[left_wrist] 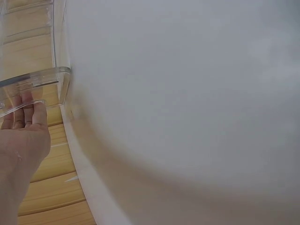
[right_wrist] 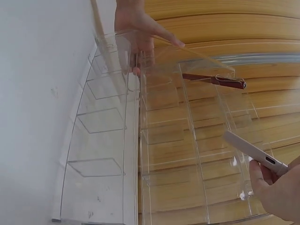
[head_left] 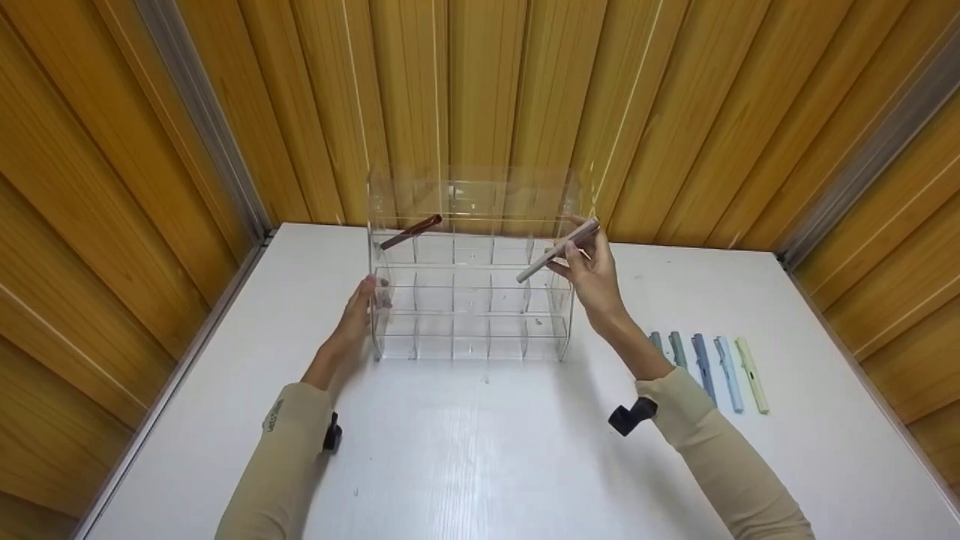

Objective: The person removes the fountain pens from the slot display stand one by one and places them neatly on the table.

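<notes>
A clear acrylic pen stand (head_left: 471, 337) with tiered, divided compartments stands on the white table. My left hand (head_left: 351, 322) rests against its left side; in the left wrist view the fingers (left_wrist: 40, 114) lie extended along the clear panel. My right hand (head_left: 598, 279) holds a pale pinkish-grey pen (head_left: 546, 259) between thumb and fingers, tilted, over the right part of the upper tiers. A dark red pen (head_left: 410, 232) leans in the upper left compartment, and its clip end shows in the right wrist view.
On the table (head_left: 465, 465) to the right lie several pens in a row, among them a dark blue pen (head_left: 702, 364), a light blue pen (head_left: 729, 375) and a yellow-green pen (head_left: 752, 375). My right forearm partly covers the row. Wood-patterned panels (head_left: 480, 90) rise behind the stand.
</notes>
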A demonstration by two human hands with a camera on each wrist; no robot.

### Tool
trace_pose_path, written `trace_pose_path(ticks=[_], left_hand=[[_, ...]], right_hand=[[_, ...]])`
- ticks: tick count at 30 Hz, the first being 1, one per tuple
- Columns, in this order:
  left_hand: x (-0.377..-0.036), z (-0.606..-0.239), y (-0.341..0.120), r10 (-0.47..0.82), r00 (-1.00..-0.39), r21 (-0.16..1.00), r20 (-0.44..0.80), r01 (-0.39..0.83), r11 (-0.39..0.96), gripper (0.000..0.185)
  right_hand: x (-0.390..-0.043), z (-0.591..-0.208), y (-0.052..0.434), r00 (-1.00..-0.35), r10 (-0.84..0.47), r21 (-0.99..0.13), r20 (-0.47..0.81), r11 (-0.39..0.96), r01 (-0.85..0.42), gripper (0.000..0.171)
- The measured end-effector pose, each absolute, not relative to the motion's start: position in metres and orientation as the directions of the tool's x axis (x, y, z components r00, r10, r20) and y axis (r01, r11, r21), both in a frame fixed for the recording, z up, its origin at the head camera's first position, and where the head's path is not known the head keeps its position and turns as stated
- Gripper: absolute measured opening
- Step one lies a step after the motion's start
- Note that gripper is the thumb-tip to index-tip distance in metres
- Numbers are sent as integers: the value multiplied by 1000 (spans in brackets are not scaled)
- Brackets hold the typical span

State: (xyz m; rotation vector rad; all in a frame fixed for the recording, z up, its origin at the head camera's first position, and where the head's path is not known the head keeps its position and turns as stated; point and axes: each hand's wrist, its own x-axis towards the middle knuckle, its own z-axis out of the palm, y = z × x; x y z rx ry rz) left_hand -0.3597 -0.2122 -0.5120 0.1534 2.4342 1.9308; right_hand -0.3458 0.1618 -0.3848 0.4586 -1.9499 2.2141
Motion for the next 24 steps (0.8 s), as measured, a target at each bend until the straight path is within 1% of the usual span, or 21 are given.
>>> trace_pose_path(ticks=[8,15,19,24], left_hand=[[-362,-514,-213,90,-994,987,64,77,144,85],[-363,-513,-212,85,-995,983,56,70,171,89],[-363,-512,-212,87,-995,984,45,59,166,88],[-362,-513,-213,93,-995,978,31,49,204,87]], right_hand=[[-341,-390,185,-945,-83,-949,316,-41,-314,49],[-337,-396,203,-944,-41,-945,327,-2,-327,51],[-333,-401,213,-954,-18,-953,301,30,-301,48],[-330,-407,225,-963,20,-962,269,60,-268,46]])
